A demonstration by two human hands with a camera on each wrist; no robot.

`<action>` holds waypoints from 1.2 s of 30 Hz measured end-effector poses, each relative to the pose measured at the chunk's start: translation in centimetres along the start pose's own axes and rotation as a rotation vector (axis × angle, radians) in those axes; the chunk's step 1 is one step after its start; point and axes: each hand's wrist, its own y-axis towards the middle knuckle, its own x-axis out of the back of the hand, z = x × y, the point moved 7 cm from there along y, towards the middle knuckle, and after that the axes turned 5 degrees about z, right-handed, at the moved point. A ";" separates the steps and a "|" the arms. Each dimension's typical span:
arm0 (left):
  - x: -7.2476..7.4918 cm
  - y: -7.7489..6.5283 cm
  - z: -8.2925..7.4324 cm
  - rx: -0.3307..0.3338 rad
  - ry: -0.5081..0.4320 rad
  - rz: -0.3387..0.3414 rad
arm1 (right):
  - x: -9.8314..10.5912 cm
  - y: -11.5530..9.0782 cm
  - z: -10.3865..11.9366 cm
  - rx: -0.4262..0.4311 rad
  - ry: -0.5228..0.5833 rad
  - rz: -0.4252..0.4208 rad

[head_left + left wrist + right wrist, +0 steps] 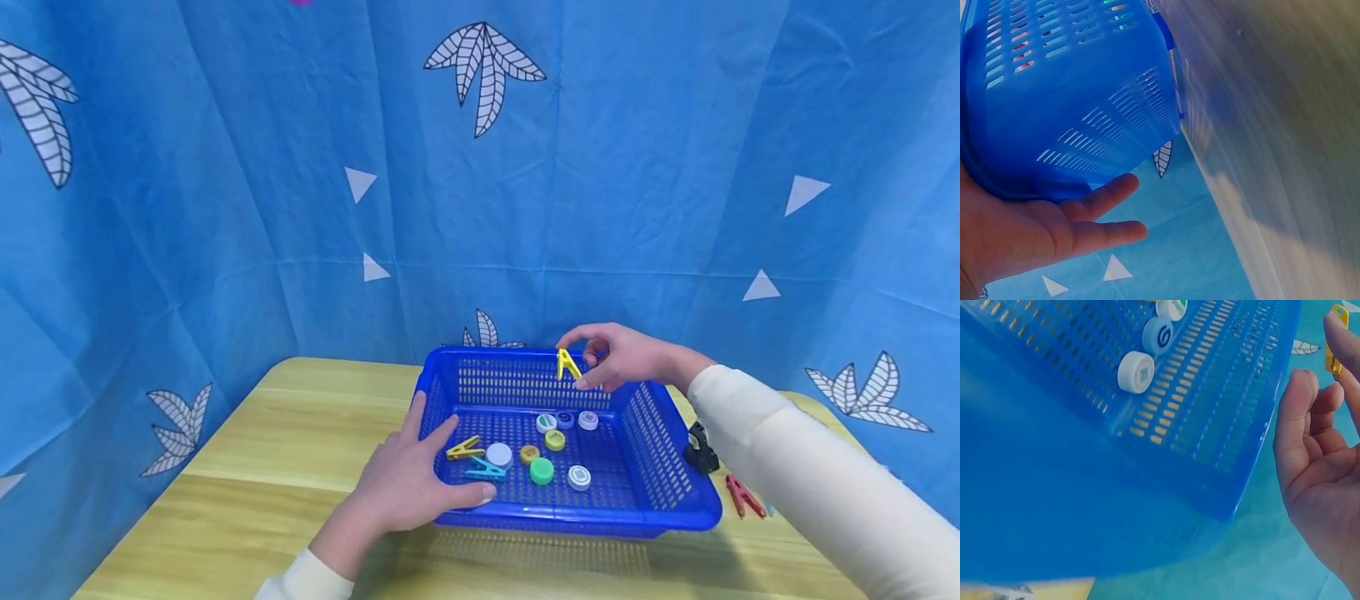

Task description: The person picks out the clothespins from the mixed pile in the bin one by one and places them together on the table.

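Observation:
A yellow clothespin (567, 364) is pinched between the thumb and index finger of my right hand (626, 357), above the far rim of a blue plastic basket (555, 515). In the right wrist view the same clothespin (1335, 340) shows at the upper right, past the basket's edge. My left hand (408, 483) rests at the basket's near left corner, its fingers spread and mostly straight; the left wrist view shows two fingers (1110, 231) extended beside the basket wall. Inside lie another yellow clothespin (465, 449), a light blue clothespin (486, 470) and several bottle caps, including a green cap (542, 472).
The basket stands on a wooden table (300, 433). To its right lie a red clothespin (742, 496) and a small black object (701, 454) by the rim; my right sleeve partly covers that side. A blue patterned curtain (480, 208) hangs behind the table.

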 end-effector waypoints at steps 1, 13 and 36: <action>0.0 0.0 0.0 0.001 -0.003 0.002 | 0.2 -0.2 -0.1 -0.003 -0.001 -0.004; -0.1 0.2 0.1 0.005 0.000 0.002 | 1.4 -2.2 -1.4 -0.026 0.009 -0.038; -0.1 0.3 0.3 0.010 0.007 -0.001 | 3.9 -5.0 -3.7 -0.049 0.038 -0.108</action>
